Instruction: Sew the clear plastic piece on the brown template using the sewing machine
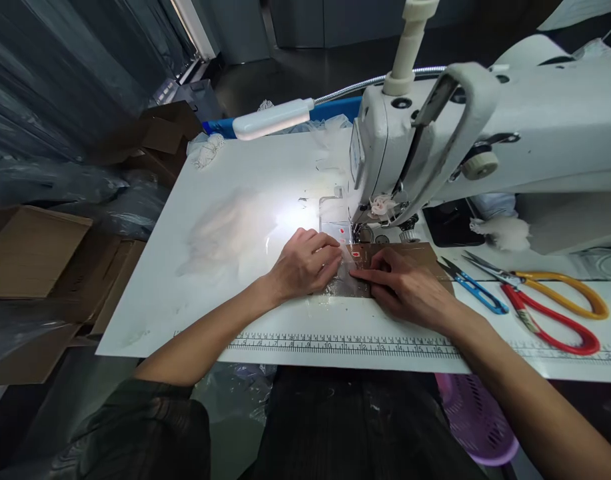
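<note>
A strip of thin, see-through fabric (346, 272) lies under the needle area of the white sewing machine (385, 147), over a brown flat piece (420, 253). My left hand (310, 263) is closed on the fabric's left side, its fingers bent and pressed together. From the right, my right hand (410, 283) holds the same fabric down, index finger stretched across it and the other fingers curled under. Both hands are just in front of the presser foot (356, 231). Small red marks show beside the foot. The fabric under my fingers is partly hidden.
Blue thread snips (478, 287) and scissors with orange and red handles (550, 300) lie right of my right hand. A printed ruler (330, 345) runs along the table's front edge. A lamp (272, 119) hangs above. Cardboard boxes (30, 250) stand at left, a purple basket (478, 420) below.
</note>
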Motion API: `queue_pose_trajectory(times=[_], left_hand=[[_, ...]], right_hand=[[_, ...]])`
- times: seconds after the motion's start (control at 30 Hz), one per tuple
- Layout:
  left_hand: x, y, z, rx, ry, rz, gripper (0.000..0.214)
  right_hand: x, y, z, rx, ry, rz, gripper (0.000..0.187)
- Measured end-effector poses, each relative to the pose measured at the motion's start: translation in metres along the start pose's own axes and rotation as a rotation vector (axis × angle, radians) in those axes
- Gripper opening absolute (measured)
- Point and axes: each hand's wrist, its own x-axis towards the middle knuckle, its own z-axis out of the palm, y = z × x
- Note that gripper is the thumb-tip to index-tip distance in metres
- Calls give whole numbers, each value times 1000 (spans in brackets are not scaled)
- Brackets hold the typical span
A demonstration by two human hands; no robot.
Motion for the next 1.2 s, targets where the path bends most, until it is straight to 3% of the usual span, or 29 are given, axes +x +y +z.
queue_pose_trajectory(times=[0.13, 0.6, 0.9, 1.2], left_hand=[[-2, 0, 6, 23, -85, 53, 18], [0, 2, 3, 123, -144, 123, 26], [20, -14, 9, 209, -226, 173, 32], [22, -19, 10, 110, -253, 107, 35]], right_hand=[[-1, 0, 1, 10, 3, 8, 36], [-1, -1, 2, -11, -2, -8, 36], [11, -5, 0, -279, 10, 53, 37], [7, -5, 5, -308, 19, 69, 40]])
